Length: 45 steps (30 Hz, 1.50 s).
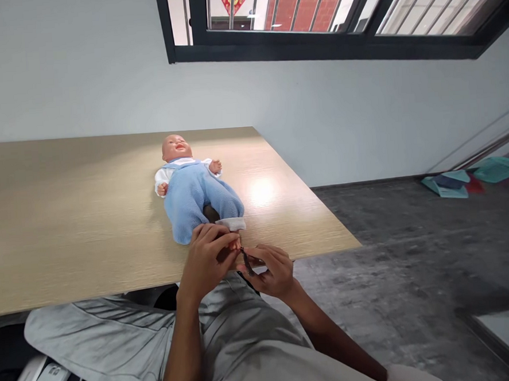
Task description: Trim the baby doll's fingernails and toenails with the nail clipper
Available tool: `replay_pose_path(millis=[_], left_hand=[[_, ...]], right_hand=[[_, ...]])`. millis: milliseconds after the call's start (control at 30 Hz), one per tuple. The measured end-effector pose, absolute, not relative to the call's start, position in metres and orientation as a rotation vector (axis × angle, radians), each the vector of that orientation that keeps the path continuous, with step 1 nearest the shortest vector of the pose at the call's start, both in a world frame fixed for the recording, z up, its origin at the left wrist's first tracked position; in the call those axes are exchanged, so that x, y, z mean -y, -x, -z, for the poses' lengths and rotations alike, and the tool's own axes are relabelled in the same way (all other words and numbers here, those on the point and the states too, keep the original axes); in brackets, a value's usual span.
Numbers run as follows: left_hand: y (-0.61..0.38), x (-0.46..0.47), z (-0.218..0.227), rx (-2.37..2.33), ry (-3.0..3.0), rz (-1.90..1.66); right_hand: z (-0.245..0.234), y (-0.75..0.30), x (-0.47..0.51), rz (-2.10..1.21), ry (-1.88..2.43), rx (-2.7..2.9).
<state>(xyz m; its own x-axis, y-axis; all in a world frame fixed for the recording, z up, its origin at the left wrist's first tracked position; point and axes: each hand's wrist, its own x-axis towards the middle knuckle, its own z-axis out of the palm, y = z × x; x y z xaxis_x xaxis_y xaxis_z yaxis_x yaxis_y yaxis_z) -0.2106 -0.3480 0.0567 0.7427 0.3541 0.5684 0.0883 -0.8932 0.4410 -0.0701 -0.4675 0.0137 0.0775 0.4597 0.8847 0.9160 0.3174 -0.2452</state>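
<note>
A baby doll [194, 185] in a light blue fleece suit lies on its back on the wooden table [66, 213], head away from me, feet at the near edge. My left hand [209, 256] is closed around the doll's foot at the table edge. My right hand [272, 270] pinches a small dark tool [247, 261], possibly nail clippers, held against the doll's toes. A white sock cuff [231, 223] shows on the doll's leg just above my hands.
The table edge runs right in front of my lap, which is covered in grey cloth [117, 342]. Grey floor lies to the right, with teal and red mats [473, 178] by the wall. A barred window [313, 14] is above.
</note>
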Motion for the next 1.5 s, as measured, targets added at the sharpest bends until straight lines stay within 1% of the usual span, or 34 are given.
replay_pose_path(millis=[733,1033,1500], left_hand=[[0.2118,0.3485,-0.0556,-0.338,-2.529,-0.941],[0.2107,0.349,-0.057,-0.341,-2.534,-0.941],[0.2113,0.3484,-0.0567,-0.322,-2.533,-0.959]], right_hand=[[-0.0169,0.069,0.469,0.497,1.314,1.549],[-0.0195,0.0698,0.4695,0.548,1.286,1.523],[-0.0201,0.0709,0.468,0.513,1.308,1.523]])
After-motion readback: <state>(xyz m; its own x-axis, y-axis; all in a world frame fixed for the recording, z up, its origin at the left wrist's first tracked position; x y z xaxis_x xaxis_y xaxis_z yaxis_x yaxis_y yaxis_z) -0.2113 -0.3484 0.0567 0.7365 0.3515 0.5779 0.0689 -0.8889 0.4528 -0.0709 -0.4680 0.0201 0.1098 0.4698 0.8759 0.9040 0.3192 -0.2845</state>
